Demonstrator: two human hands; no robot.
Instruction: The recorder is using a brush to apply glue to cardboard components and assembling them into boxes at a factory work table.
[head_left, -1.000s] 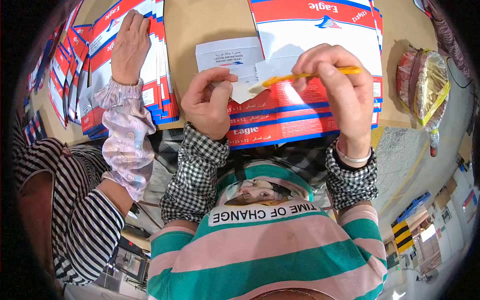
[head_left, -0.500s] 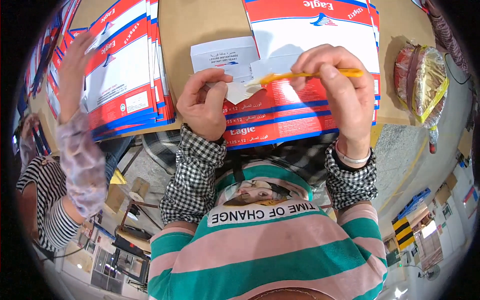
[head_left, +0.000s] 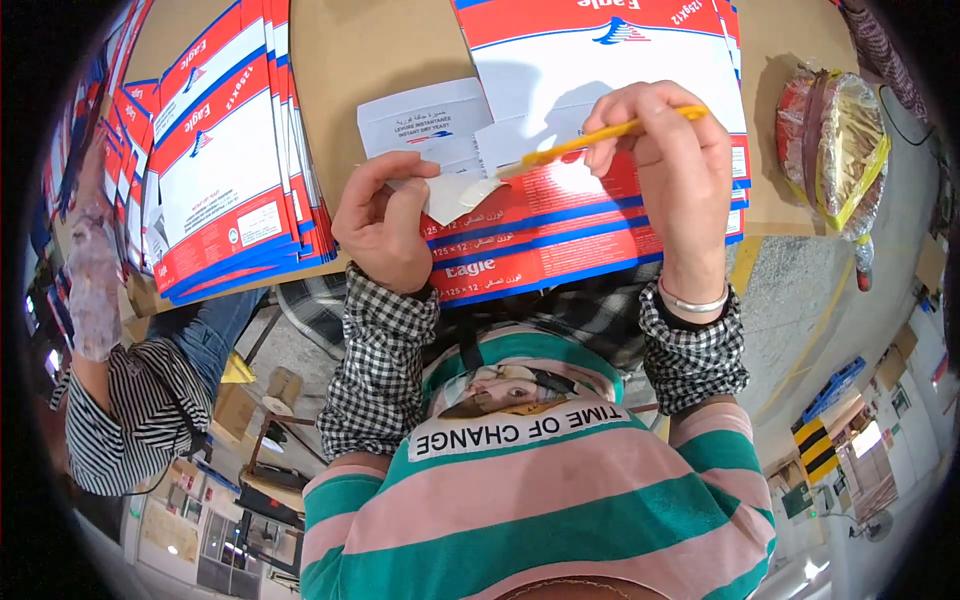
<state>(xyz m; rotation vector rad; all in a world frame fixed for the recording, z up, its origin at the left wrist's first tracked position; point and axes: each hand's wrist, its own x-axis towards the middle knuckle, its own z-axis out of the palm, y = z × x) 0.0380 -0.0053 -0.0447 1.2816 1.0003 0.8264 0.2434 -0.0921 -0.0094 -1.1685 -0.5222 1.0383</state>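
My right hand (head_left: 672, 150) grips a slim yellow-handled brush (head_left: 625, 130), slanting down to the left. Its bristle end meets or hovers just over the tip of a white paper flap (head_left: 455, 196); I cannot tell which. The thumb and fingers of my left hand (head_left: 388, 225) pinch the flap's left side. Beneath both hands lies a stack of flat printed cartons (head_left: 590, 215) in red, white and blue, with the lower edges fanned toward me. A white printed panel (head_left: 420, 112) lies just beyond my left hand.
Another stack of flat cartons (head_left: 225, 150) lies to the left on the brown table (head_left: 400, 40). A plastic-wrapped bundle with yellow edging (head_left: 835, 150) sits at the table's right side. At far left is a co-worker's striped sleeve (head_left: 135, 415), beside more cartons.
The brush has tilted more steeply, its rear end rising. My hands keep their holds. The co-worker's arm has swung left, away from the left carton stack. The whole view has shifted slightly.
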